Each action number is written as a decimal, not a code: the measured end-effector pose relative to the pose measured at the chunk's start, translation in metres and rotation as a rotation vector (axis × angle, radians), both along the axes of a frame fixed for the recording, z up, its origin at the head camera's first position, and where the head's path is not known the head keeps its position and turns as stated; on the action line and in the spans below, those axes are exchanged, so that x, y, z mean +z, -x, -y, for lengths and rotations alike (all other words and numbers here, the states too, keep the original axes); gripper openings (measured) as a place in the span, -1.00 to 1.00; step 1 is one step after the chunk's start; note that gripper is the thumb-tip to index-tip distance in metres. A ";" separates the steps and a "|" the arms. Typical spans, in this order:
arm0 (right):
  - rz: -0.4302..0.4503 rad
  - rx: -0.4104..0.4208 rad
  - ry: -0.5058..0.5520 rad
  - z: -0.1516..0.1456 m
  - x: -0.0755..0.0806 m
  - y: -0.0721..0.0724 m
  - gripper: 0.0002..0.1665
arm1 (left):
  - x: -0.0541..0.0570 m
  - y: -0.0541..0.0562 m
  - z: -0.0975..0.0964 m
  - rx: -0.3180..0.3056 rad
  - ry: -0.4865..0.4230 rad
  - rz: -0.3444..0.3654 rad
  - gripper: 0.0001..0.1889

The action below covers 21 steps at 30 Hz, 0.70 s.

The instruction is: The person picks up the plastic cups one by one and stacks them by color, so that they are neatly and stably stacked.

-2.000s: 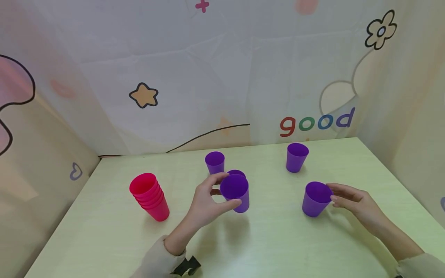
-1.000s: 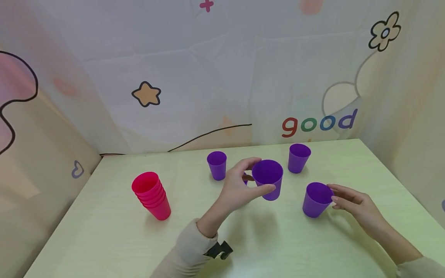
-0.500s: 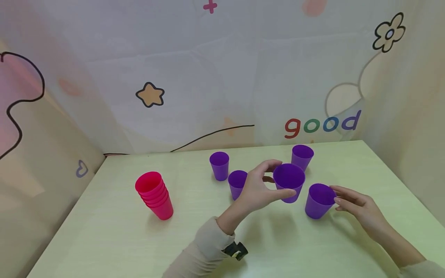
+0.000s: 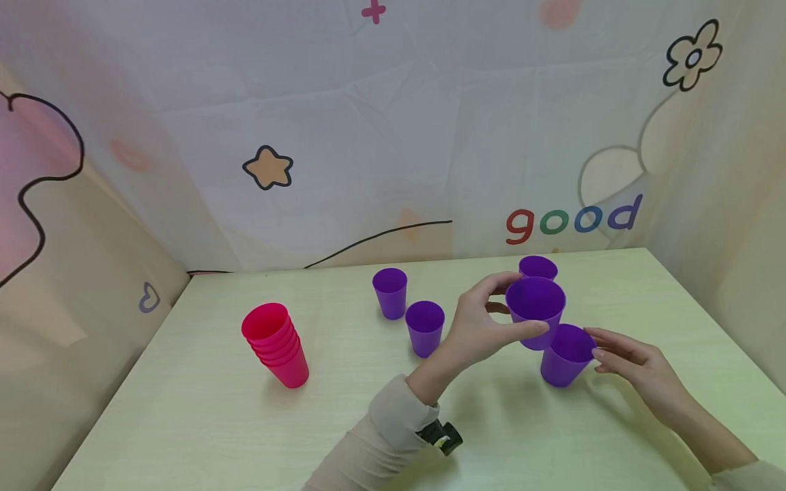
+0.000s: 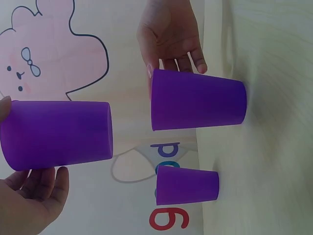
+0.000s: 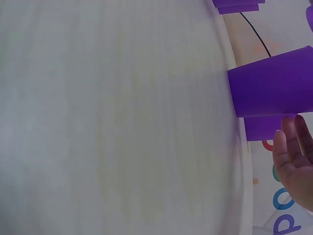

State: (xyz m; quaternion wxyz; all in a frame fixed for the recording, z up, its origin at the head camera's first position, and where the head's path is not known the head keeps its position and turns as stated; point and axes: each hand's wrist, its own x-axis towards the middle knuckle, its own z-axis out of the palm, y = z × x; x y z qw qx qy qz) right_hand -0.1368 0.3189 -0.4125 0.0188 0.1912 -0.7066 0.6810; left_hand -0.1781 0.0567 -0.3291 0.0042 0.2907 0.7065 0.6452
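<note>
My left hand (image 4: 475, 331) grips a purple cup (image 4: 535, 299) by its sides, thumb in front, and holds it above the table. In the left wrist view this cup (image 5: 56, 134) hangs apart from another purple cup (image 5: 198, 100). That other cup (image 4: 565, 361) stands upright below and slightly right of the held one. Beside its right wall is my right hand (image 4: 641, 374), fingertips at the rim and fingers loosely extended. The right wrist view shows the right fingers (image 6: 293, 139) close to a purple cup (image 6: 274, 85).
A third purple cup (image 4: 537, 265) stands behind the held one, partly covered. Two more, a back cup (image 4: 390, 293) and a nearer cup (image 4: 425, 331), stand left of my left hand. A stack of pinkish-red cups (image 4: 279, 351) stands on the left of the table (image 4: 202, 423).
My left hand has carried its purple cup rightward, from beside the two middle cups to above the cup at my right hand. The right hand has stayed by its cup.
</note>
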 end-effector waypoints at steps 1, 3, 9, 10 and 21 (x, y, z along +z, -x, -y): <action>0.000 0.001 -0.002 0.000 0.000 0.000 -0.52 | 0.001 0.000 -0.002 -0.002 0.001 -0.002 -0.38; 0.002 0.003 -0.001 0.000 0.001 0.000 -0.52 | 0.002 0.001 -0.005 -0.012 0.008 -0.009 -0.38; 0.017 0.009 0.001 0.000 0.000 -0.001 -0.53 | 0.001 0.006 -0.011 -0.023 0.051 0.014 -0.36; 0.018 0.011 0.001 0.000 0.001 -0.001 -0.53 | 0.000 0.007 -0.012 -0.023 0.054 0.018 -0.37; 0.006 0.004 -0.010 0.001 0.004 -0.002 -0.53 | 0.002 0.013 -0.028 -0.040 0.054 0.054 -0.39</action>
